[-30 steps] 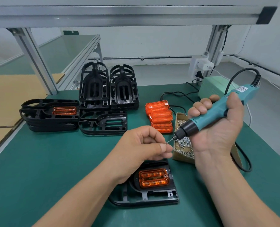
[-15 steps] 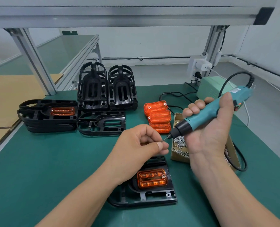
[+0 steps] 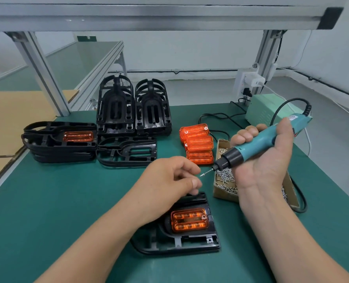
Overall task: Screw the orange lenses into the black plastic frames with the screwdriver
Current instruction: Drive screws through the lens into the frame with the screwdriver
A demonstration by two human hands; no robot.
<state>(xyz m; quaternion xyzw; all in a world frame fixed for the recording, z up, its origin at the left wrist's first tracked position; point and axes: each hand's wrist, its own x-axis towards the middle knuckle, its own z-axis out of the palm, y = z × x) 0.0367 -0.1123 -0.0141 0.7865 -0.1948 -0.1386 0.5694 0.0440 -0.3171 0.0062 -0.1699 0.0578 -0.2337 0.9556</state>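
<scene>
- Right hand (image 3: 265,160): fingers and thumb wrapped firmly round the barrel of the teal electric screwdriver (image 3: 249,146). The palm is turned up, so the bit slants down and toward the other hand.
- Screw (image 3: 204,174): sits on the bit tip with its point outward. It is probably held there by the tip, so no finger need support it during the descent.
- Left hand (image 3: 167,182): fingers loosely curled with nothing visible between them. Thumb and forefinger lie just short of the screw's point and do not touch it.
- Black plastic frame (image 3: 181,245): lies flat on the mat, directly below the left hand and partly hidden under its wrist.
- Orange lens (image 3: 189,220): seated in the frame's window. The screw boss at its end nearer the screwdriver is exposed, well below the bit tip.
- Cardboard box of screws (image 3: 223,198): sits immediately under the right hand, within easy reach for reloading.
- Loose orange lenses (image 3: 198,144): stacked just beyond the bit, awaiting later frames.
</scene>
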